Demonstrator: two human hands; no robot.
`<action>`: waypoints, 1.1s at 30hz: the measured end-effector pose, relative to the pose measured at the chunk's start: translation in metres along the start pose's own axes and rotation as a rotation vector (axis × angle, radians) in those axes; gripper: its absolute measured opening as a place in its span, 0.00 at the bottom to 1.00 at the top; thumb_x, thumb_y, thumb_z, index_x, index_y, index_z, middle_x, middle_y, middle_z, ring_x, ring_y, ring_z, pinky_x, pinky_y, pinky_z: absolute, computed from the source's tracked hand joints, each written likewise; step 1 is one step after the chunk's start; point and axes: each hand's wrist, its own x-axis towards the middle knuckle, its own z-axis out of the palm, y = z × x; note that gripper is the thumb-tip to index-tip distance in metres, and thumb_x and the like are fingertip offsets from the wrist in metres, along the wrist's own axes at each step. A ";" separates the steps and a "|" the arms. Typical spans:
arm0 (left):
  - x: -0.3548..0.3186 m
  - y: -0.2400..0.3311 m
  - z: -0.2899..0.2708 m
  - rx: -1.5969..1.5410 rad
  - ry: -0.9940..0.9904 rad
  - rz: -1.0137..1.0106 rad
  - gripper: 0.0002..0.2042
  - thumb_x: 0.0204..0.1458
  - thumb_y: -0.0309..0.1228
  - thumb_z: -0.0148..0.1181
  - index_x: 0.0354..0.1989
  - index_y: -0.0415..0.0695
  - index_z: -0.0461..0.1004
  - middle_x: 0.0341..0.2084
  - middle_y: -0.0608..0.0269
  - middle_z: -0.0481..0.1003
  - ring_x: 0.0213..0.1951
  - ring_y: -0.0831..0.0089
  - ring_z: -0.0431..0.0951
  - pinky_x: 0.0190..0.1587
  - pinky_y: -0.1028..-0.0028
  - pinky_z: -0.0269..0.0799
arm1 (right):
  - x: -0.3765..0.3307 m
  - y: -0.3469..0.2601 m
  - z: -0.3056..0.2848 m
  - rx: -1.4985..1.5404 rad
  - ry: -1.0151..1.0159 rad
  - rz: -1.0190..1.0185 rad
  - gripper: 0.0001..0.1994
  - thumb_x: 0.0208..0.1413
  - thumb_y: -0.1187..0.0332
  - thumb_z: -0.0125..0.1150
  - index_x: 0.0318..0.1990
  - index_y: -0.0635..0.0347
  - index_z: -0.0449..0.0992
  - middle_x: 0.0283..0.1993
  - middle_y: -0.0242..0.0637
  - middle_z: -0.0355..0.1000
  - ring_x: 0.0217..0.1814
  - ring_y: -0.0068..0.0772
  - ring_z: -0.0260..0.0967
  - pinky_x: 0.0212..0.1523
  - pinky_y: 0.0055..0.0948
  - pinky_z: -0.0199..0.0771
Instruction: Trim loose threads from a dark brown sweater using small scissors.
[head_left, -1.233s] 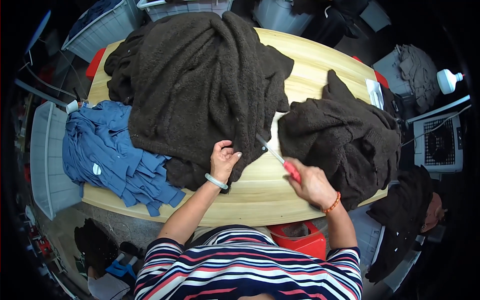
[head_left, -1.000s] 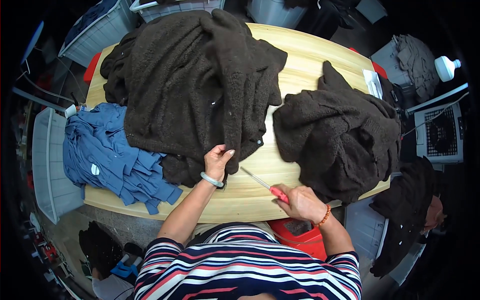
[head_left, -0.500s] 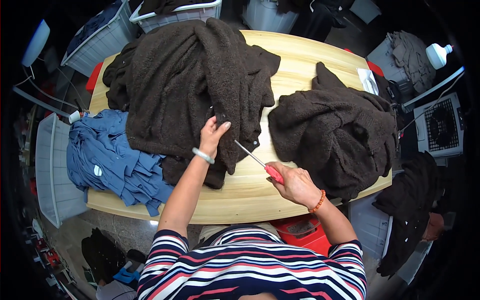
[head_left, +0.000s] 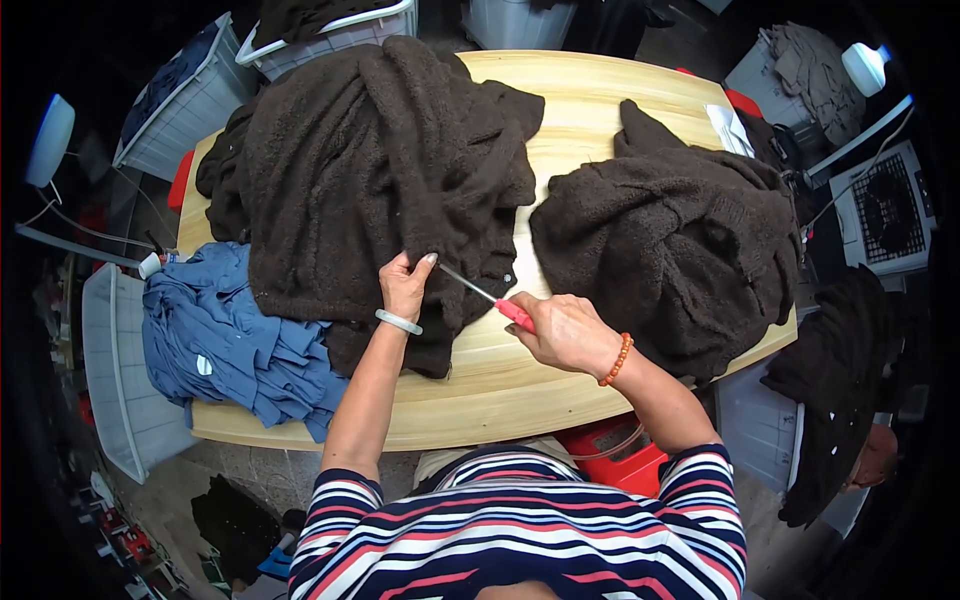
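My left hand (head_left: 405, 285) pinches the lower edge of a large dark brown fleece garment (head_left: 380, 160) spread over the wooden table (head_left: 590, 110). My right hand (head_left: 565, 330) grips the red handle of a thin metal tool (head_left: 485, 295), whose tip points at the fabric right by my left fingers. A white bangle sits on my left wrist, an orange bead bracelet on my right.
A second dark brown fleece heap (head_left: 670, 250) lies at the table's right. Blue garments (head_left: 225, 335) are piled at the left edge. White baskets (head_left: 185, 100) stand behind and left. A red crate (head_left: 625, 460) sits under the table near me.
My left hand shifted up along the garment edge and took a pinch of it. My right hand brought the tool's tip in to the fabric beside it.
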 end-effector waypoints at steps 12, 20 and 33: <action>-0.010 -0.003 -0.010 -0.033 -0.021 -0.005 0.07 0.54 0.20 0.62 0.41 0.36 0.78 0.36 0.68 0.79 0.35 0.83 0.75 0.43 0.80 0.71 | -0.008 0.002 0.005 0.049 -0.151 -0.039 0.13 0.58 0.61 0.56 0.40 0.62 0.72 0.24 0.53 0.74 0.31 0.56 0.75 0.35 0.48 0.74; -0.017 -0.003 0.001 -0.307 0.009 -0.160 0.08 0.55 0.22 0.62 0.43 0.39 0.78 0.40 0.65 0.79 0.40 0.78 0.78 0.48 0.77 0.73 | -0.011 0.020 0.009 -0.015 -0.081 -0.062 0.12 0.57 0.62 0.55 0.38 0.63 0.72 0.22 0.52 0.73 0.28 0.55 0.75 0.30 0.49 0.74; -0.037 -0.029 0.003 -0.241 0.107 -0.234 0.12 0.54 0.25 0.64 0.45 0.34 0.75 0.43 0.60 0.78 0.41 0.73 0.78 0.48 0.72 0.75 | -0.038 0.034 0.021 -0.053 -0.231 -0.085 0.14 0.57 0.61 0.57 0.43 0.62 0.71 0.23 0.51 0.74 0.29 0.55 0.75 0.33 0.49 0.74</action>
